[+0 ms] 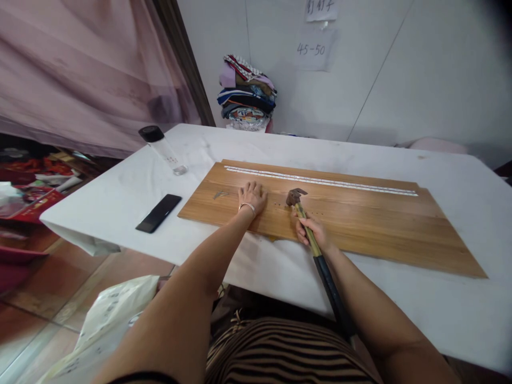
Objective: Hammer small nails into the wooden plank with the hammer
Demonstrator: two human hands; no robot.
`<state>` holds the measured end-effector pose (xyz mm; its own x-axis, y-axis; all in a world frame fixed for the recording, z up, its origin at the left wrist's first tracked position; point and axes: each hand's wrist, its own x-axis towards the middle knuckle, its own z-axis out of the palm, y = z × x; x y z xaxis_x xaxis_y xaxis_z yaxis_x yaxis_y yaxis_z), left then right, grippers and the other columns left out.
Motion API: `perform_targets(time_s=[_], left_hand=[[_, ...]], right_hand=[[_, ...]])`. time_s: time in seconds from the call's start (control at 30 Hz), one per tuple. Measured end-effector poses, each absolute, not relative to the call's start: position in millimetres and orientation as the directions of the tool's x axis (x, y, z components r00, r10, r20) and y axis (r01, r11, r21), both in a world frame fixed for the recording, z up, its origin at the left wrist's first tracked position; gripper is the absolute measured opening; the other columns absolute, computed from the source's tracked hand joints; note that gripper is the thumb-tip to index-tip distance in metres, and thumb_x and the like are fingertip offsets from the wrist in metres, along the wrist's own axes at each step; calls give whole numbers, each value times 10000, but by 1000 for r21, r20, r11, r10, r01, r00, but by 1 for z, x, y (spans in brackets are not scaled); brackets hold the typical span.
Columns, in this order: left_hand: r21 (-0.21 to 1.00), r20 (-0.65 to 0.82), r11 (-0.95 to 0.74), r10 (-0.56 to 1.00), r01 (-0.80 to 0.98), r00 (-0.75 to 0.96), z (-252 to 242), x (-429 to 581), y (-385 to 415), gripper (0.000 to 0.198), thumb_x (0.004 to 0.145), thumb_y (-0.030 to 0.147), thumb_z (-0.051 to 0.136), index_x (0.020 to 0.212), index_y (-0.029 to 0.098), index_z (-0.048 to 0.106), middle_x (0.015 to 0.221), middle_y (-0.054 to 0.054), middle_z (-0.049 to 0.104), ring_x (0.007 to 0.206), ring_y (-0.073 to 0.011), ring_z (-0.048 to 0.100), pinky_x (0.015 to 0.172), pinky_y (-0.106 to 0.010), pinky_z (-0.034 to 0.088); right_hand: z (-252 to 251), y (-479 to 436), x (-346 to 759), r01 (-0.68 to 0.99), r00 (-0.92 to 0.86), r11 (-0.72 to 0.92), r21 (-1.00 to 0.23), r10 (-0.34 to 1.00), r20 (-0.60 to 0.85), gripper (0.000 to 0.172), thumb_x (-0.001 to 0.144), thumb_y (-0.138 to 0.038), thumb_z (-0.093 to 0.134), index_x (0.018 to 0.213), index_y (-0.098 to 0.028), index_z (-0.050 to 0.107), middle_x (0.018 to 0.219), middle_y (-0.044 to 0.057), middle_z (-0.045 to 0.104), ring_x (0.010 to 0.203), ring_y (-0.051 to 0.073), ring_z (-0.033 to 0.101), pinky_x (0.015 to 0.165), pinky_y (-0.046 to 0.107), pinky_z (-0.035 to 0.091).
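Observation:
A wooden board lies flat on the white table. My left hand rests palm down on it, fingers spread, holding nothing. In my right hand is a claw hammer, gripped on the wooden part of its handle near the head. The rusty hammer head is over the board, and the dark lower handle slants back toward my body. Several small nails lie to the left of my left hand. Tiny dark spots dot the wood around the hammer head; whether they are holes or nail heads I cannot tell.
Two white strips run along the board's far side. A black phone and a clear bottle with a dark lid are at the left of the table. Folded clothes are stacked by the wall. A plastic bag sits low at left.

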<state>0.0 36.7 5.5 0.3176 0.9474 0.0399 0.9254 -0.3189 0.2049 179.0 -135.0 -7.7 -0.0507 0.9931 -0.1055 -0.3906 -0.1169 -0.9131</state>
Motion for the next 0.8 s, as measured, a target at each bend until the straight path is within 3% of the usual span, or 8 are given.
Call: perform_targets(time_s=[0.8], left_hand=[[206, 45, -327, 945, 922, 325, 4, 0, 37, 457, 1053, 427, 403, 1399, 250, 642, 1646, -104, 520, 1554, -303, 390, 1273, -538, 298]], right_hand=[[-8, -135, 180, -387, -56, -105, -916, 994, -90, 348, 866, -462, 669, 1083, -222, 543, 547, -118, 517, 329, 81, 409, 363, 221, 258]])
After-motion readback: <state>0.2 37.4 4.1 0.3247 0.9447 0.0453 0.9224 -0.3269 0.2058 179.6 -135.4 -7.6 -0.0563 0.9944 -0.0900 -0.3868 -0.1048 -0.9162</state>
